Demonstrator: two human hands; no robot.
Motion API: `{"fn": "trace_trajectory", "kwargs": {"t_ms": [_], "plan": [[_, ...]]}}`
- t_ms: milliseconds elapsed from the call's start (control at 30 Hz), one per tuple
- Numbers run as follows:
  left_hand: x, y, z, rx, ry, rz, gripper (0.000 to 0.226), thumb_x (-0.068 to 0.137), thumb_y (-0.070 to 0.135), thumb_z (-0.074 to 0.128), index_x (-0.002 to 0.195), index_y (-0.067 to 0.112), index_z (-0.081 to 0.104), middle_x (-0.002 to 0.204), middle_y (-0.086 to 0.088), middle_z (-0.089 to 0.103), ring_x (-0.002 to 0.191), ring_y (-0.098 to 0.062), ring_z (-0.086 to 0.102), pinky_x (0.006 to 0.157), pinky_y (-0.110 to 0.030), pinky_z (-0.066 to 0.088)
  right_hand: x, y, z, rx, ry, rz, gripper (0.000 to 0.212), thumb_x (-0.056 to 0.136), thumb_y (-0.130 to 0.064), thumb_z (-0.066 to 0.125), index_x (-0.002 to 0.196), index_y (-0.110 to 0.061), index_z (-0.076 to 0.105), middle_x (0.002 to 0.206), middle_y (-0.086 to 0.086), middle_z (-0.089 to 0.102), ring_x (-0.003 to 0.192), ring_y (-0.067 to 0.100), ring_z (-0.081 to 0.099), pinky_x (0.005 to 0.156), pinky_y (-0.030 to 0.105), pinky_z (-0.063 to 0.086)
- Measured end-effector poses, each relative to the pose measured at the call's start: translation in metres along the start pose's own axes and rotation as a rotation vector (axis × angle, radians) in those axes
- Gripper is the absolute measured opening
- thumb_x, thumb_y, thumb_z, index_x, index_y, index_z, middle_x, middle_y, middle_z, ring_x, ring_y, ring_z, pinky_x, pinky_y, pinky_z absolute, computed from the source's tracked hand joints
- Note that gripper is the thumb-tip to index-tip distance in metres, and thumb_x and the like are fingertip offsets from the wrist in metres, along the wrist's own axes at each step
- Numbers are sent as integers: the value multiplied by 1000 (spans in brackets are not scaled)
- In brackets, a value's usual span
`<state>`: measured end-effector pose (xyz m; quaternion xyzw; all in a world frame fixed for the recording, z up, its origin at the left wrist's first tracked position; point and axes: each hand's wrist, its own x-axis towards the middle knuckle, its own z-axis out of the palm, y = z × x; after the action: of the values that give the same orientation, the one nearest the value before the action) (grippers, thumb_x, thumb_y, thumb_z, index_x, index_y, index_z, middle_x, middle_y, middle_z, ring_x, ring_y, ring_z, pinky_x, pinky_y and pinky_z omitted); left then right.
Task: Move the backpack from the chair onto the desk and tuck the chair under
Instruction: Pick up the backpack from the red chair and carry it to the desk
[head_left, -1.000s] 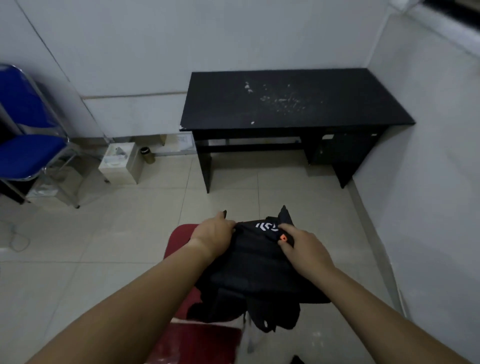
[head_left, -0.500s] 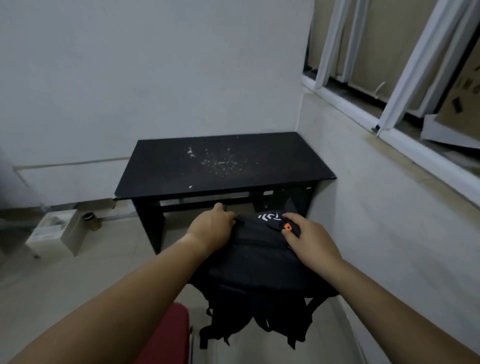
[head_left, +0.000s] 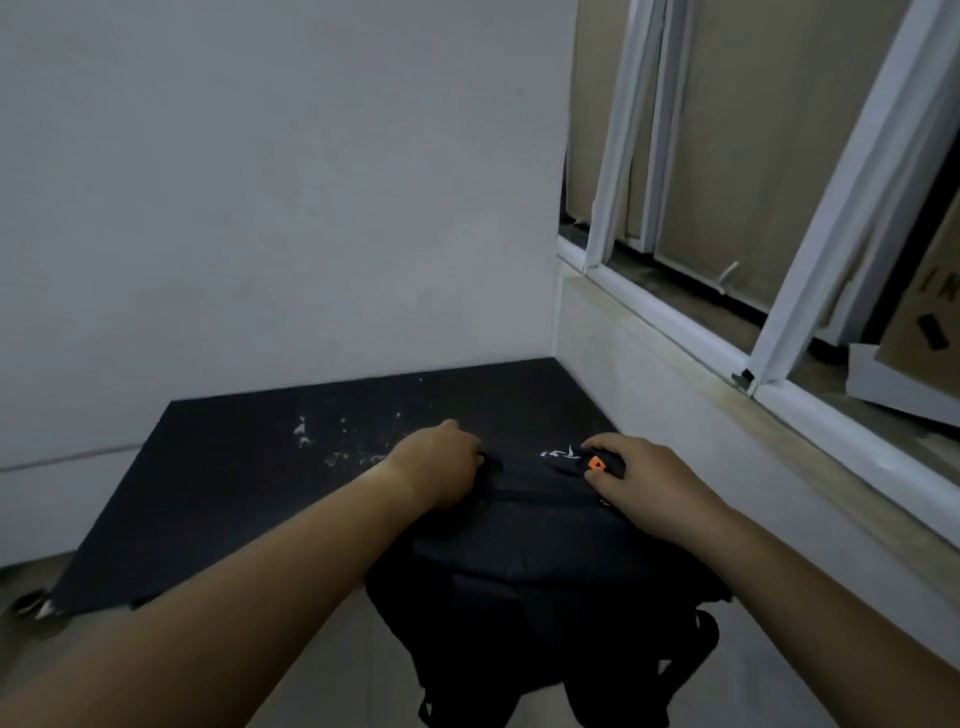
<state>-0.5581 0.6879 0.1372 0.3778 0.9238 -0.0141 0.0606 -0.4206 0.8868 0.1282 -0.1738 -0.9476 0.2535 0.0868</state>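
Two hands, the left (head_left: 441, 462) and right (head_left: 631, 475), fingers clamped on the backpack (head_left: 530, 571), have carried it from the chair, now out of view, to the desk (head_left: 234, 483) front edge, straps hanging below; setting down appears next.

Probably a bare office or storeroom: black desk (head_left: 249, 483) in white-walled corner, cardboard boxes (head_left: 769, 156) behind window

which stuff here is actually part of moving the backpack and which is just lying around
Part of the job:
- black backpack, gripped at its top
- left hand and right hand, both holding it
- black desk, its white-flecked top bare on the left

Just lying about:
- window frame
- cardboard box on the sill
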Motion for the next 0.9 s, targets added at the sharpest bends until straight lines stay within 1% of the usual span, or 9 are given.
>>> {"fn": "trace_trajectory", "kwargs": {"t_ms": [67,200,333,467,567,667,733,833,900], "plan": [[40,-7,-22,13,12,6,37,105,32,34,135,19,53,131,-15,51,113,-34,59,100,-43,48,43,4,-13,17,17,-11,32,89,-34,61,121,-34,61,120,-5,66,105,17,60,81,28,44],[120,-21,-63,21,84,10,37,105,31,36,133,17,55,130,-16,52,113,-35,59,99,-43,47,124,11,-37,38,60,-16,29,89,-35,61,118,-36,62,115,-8,66,96,13,58,78,28,43],[204,-37,-99,66,131,-16,38,105,31,34,130,13,57,131,-17,52,117,-35,56,100,-42,45,215,18,-57,35,103,-73,25,89,-33,61,114,-33,64,110,-6,67,96,15,59,77,30,44],[296,-51,-127,72,148,-43,38,105,31,34,129,12,58,132,-15,52,119,-33,55,101,-42,44,311,40,-68,19,131,-117,26,91,-33,59,117,-30,63,117,-4,67,102,16,59,80,29,43],[364,-60,-134,63,161,-75,38,105,31,35,126,11,59,130,-16,52,116,-35,57,100,-43,46,390,63,-69,19,130,-139,32,91,-34,58,123,-28,61,122,-4,66,108,19,59,85,31,45],[430,-75,-133,57,177,-113,37,106,30,34,124,10,59,127,-16,50,108,-36,60,94,-43,49,466,79,-62,41,121,-166,32,91,-34,58,122,-29,60,118,-3,68,107,19,61,89,37,50],[468,-88,-132,42,208,-148,36,106,30,34,120,9,60,124,-16,50,102,-36,62,91,-44,51,515,85,-56,50,126,-196,31,92,-33,57,123,-28,60,117,-1,68,106,21,62,90,38,51],[522,-108,-133,11,293,-193,36,106,27,35,115,6,62,120,-17,51,96,-38,62,86,-45,52,585,88,-50,65,159,-238,33,93,-32,56,126,-27,57,116,4,69,105,26,62,88,39,52],[550,-121,-132,-9,381,-196,35,105,26,37,114,5,63,119,-19,51,93,-40,63,85,-46,53,620,90,-43,75,199,-263,35,94,-33,54,128,-29,54,115,7,68,104,27,62,85,39,53]]}}
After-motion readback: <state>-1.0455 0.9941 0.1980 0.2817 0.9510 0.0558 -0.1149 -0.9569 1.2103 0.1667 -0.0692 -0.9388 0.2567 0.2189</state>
